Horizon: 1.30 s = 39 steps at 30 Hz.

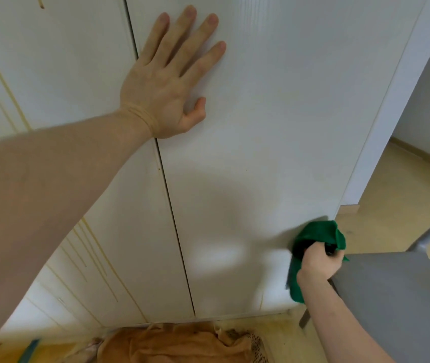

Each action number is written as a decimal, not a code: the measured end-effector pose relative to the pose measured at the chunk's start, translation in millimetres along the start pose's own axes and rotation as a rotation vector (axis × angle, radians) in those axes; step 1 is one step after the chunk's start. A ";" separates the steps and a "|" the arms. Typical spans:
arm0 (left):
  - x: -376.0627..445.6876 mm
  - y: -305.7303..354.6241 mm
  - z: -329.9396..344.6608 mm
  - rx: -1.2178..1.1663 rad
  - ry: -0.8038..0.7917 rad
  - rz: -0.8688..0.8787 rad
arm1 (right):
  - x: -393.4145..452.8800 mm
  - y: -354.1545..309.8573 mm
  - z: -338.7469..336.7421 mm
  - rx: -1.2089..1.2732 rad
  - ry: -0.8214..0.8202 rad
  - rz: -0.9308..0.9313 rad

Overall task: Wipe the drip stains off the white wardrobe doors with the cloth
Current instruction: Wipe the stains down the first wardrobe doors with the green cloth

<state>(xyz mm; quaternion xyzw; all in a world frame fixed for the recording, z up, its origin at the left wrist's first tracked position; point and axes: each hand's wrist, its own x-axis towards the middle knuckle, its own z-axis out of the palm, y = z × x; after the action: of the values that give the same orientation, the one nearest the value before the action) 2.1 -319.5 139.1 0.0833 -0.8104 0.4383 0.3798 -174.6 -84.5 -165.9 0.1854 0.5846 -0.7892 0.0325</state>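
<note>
The left hand (168,82) lies flat against the right wardrobe door (274,121), high up, with its fingers straight and spread and the palm pressed to the white panel just right of the dark gap between the doors. It holds nothing.

The right hand (318,263) is low, near the bottom right corner of the same door, with its fingers curled tight round a bunched green cloth (321,234). The cloth touches the door surface there, and one end of it hangs down below the wrist along the door's lower edge.

The left wardrobe door (59,74) carries yellowish-brown drip stains (96,260): long thin runs slant down its upper part, and a cluster of shorter streaks sits lower down, close to the gap. The right door looks mostly clean, with only faint marks.

A grey chair (402,297) stands at the right, its seat just beside the right hand and partly covering the forearm. On the wooden floor (397,189) at the foot of the wardrobe lies a crumpled tan fabric (177,344), touching or nearly touching the base of the doors.
</note>
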 end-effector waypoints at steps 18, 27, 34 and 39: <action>0.8 1.1 -1.4 0.022 0.013 -0.012 | -59.2 70.7 28.7 -0.201 -0.072 0.359; 0.9 2.6 -3.5 0.026 -0.007 -0.023 | -151.5 135.8 64.1 -0.296 -0.343 0.548; -1.2 2.8 -2.9 0.022 -0.035 -0.044 | -152.6 155.0 68.2 -0.300 -0.638 0.669; -0.4 2.6 -3.4 0.020 -0.017 -0.029 | -118.6 134.2 55.1 -0.234 -0.568 0.667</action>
<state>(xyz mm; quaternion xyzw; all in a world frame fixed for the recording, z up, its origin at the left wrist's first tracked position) 2.9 -315.4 138.2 0.1025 -0.8078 0.4401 0.3785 -42.4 -197.9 -235.2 0.1348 0.5461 -0.6837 0.4650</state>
